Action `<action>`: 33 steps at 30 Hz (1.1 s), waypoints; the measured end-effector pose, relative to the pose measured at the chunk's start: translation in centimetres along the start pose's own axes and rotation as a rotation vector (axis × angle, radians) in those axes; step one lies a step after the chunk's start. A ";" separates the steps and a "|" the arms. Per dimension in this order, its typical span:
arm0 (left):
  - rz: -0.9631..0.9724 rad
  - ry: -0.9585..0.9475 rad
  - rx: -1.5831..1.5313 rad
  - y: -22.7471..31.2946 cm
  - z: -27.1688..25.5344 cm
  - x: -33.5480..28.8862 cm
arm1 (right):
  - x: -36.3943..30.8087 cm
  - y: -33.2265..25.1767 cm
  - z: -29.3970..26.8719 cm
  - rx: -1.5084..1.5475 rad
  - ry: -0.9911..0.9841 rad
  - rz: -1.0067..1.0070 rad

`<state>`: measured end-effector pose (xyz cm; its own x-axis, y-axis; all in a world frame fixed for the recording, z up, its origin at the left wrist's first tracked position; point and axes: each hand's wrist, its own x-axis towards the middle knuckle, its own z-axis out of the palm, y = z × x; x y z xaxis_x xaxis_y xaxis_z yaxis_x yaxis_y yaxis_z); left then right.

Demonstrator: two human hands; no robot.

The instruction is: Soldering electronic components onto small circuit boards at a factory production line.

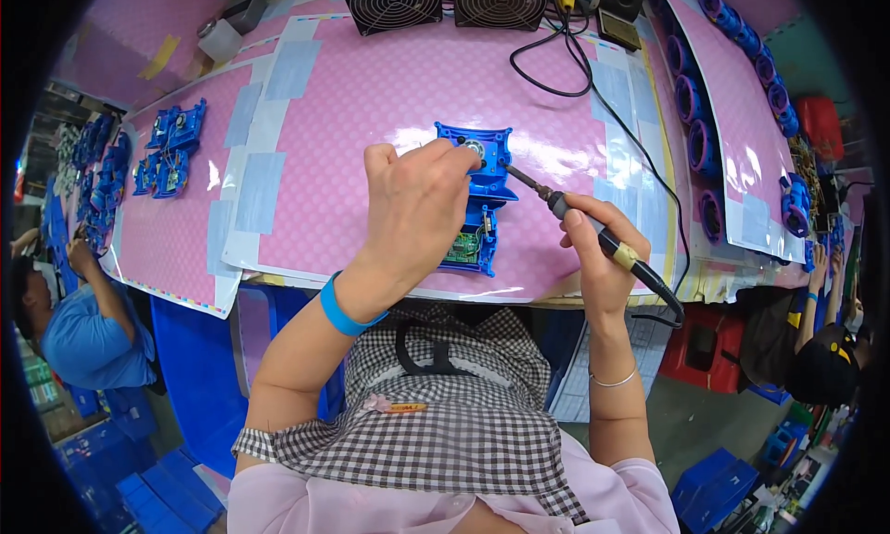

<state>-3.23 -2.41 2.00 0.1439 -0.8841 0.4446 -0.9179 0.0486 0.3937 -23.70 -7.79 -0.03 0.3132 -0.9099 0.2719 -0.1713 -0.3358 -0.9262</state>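
A blue plastic housing [498, 145] lies opened on the pink sheet, in front of me. Its upper half carries a round speaker-like part [476, 150]; a green circuit board [461, 249] sits in the lower half. My left hand [415, 209] reaches over the housing from the left, fingers closed and tips down at the round part. Whatever is pinched there is hidden or too small to make out. In my right hand [607, 256] is a soldering iron [556, 203], gripped like a pen. Its tip points at the right edge of the upper half.
Two black fans [501, 0] stand at the back. The iron's black cable [640, 145] runs along the right side. More blue housings [170, 149] lie on the left sheet, and blue ring-shaped parts [688, 98] line the right. Co-workers [93, 335] sit on both sides.
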 end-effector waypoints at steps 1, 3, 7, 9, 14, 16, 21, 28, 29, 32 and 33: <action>-0.011 -0.024 -0.007 0.0 0.2 0.1 | 0.1 0.1 -0.1 -0.001 -0.012 0.012; -0.014 -0.022 -0.004 0.1 0.7 0.4 | 0.2 0.2 -0.1 -0.016 -0.026 -0.005; -0.021 -0.029 -0.002 0.1 1.3 0.7 | 0.2 0.5 0.2 -0.036 -0.052 -0.030; -0.021 -0.040 0.003 0.1 1.4 0.8 | 0.3 0.5 0.3 -0.039 -0.056 -0.034; -0.006 -0.030 -0.033 0.2 1.7 0.8 | 0.3 0.4 0.4 -0.030 -0.062 -0.032; -0.017 -0.056 -0.046 0.1 2.0 0.8 | 0.3 0.4 0.5 -0.031 -0.055 -0.043; -0.116 0.055 -0.328 -1.8 1.2 0.7 | 0.2 0.3 0.3 -0.054 -0.061 -0.058; -0.622 0.207 -0.539 -4.7 -0.9 -1.7 | 0.3 0.2 -0.2 0.044 -0.014 0.013; -0.539 0.100 -0.453 -4.6 -0.3 -1.6 | 0.4 0.3 -0.1 0.048 -0.020 0.019; -0.529 -0.072 -0.367 -4.3 1.2 -1.2 | 0.2 0.2 0.0 0.056 0.001 0.025; -0.418 0.024 -0.298 -4.1 1.4 -1.0 | 0.2 0.3 0.0 0.055 0.008 0.023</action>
<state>-0.14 -2.40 -1.20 0.4879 -0.8455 0.2168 -0.6354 -0.1738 0.7523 -23.72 -8.05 -0.21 0.3021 -0.9192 0.2527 -0.1268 -0.3014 -0.9450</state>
